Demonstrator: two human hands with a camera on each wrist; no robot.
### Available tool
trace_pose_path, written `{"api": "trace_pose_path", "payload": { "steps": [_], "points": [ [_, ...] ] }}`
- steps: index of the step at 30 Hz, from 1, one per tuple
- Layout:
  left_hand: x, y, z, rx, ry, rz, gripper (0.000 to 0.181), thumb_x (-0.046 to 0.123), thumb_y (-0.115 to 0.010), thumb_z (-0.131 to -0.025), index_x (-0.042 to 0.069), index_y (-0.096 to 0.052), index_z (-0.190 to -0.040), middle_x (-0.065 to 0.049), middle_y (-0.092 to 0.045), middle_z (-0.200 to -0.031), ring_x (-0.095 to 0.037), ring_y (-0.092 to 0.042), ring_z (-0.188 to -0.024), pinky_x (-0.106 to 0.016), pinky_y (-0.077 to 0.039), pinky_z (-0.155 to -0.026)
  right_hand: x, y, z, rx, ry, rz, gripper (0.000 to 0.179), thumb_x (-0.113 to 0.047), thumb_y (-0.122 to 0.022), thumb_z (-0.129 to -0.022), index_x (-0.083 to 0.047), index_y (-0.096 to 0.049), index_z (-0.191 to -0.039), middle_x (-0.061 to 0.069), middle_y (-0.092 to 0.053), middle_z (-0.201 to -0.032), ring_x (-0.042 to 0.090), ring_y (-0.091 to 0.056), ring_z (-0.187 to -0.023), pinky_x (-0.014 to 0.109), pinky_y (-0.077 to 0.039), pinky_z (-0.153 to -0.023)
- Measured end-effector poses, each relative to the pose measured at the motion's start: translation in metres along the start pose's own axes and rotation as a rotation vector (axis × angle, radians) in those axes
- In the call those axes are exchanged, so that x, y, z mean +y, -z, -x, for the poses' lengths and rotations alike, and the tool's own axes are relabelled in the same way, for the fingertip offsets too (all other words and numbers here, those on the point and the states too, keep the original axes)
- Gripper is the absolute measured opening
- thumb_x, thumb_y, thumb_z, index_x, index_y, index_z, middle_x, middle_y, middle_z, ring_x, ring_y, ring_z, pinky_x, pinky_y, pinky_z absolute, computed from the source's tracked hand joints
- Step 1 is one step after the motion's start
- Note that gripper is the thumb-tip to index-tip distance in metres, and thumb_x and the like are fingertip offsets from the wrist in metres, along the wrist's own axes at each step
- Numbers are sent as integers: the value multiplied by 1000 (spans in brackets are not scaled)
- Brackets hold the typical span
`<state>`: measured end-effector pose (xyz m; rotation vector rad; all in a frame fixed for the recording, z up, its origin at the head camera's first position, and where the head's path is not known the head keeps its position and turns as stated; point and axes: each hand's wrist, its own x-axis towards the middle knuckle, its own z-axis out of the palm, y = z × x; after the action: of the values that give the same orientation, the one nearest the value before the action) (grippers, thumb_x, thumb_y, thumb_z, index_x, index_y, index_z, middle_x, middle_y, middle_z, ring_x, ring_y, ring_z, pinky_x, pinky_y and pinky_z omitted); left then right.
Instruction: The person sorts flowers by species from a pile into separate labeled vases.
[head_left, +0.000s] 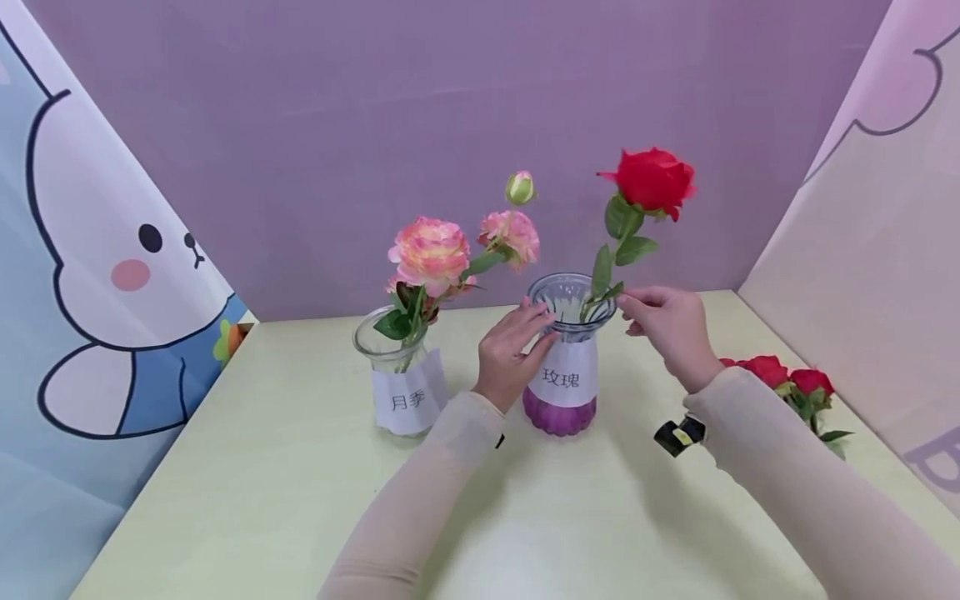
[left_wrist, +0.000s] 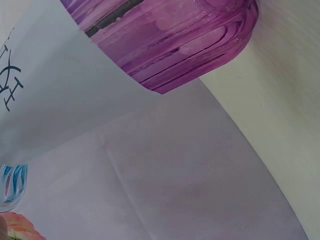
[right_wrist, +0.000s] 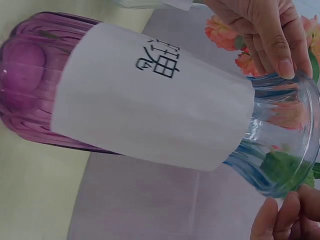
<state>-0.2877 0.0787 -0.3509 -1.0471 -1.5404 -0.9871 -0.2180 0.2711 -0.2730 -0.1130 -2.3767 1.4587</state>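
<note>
A red artificial rose leans right in a glass vase with a purple base, blue-tinted rim and white paper label. My left hand holds the vase at its neck and rim from the left; its thumb lies on the glass in the right wrist view. At the right rim, my right hand has curled fingers, thumb and forefinger pinched together at a low leaf of the rose. The exact contact there is partly hidden. The left wrist view shows the purple base but no fingers clearly.
Left of it, a clear labelled vase holds pink flowers and a bud. More red roses lie on the pale table at right, partly behind my sleeve. A purple backdrop stands behind.
</note>
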Motion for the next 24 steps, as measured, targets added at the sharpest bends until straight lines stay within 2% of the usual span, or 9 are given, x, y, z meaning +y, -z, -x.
{"api": "trace_pose_path", "payload": {
  "steps": [3,9,16,20,24],
  "points": [
    [-1,-1,0,0,-11,-2,27,2,-83,-69,-4,-73,-93,-18,-72,-97,-27,-69,-94,-30,-49,-95,7,9,5,-34,-51,-17,42,-26,-62,-94,8,-62,-118,-3,-63,-82,8,-60,-64,20,-56,-66],
    [0,-3,3,-13,-19,-7,27,3,-84,-69,-3,-74,-93,-17,-72,-97,-27,-69,-94,-30,-48,-95,30,37,11,-164,-131,60,54,-37,-60,-94,7,-56,-126,2,-66,-92,10,-65,-73,22,-56,-69],
    [2,-3,2,6,-20,-9,25,3,-84,-69,-3,-74,-91,-17,-72,-96,-27,-69,-95,-31,-49,-95,65,91,8,-400,-201,200,56,-27,-58,-97,14,-44,-133,13,-67,-108,15,-67,-79,29,-58,-72],
    [1,-3,1,6,-27,-6,25,3,-83,-69,-3,-74,-91,-17,-72,-96,-28,-69,-96,-31,-49,-95,88,121,11,-470,-264,238,61,-25,-60,-96,15,-38,-136,8,-68,-104,14,-66,-79,31,-58,-73],
    [1,-2,1,4,-17,-6,25,3,-83,-69,-3,-74,-91,-17,-72,-96,-27,-69,-95,-31,-49,-95,111,143,16,-474,-340,254,60,-26,-60,-96,16,-41,-134,0,-67,-93,14,-64,-75,31,-58,-73]
  ]
}}
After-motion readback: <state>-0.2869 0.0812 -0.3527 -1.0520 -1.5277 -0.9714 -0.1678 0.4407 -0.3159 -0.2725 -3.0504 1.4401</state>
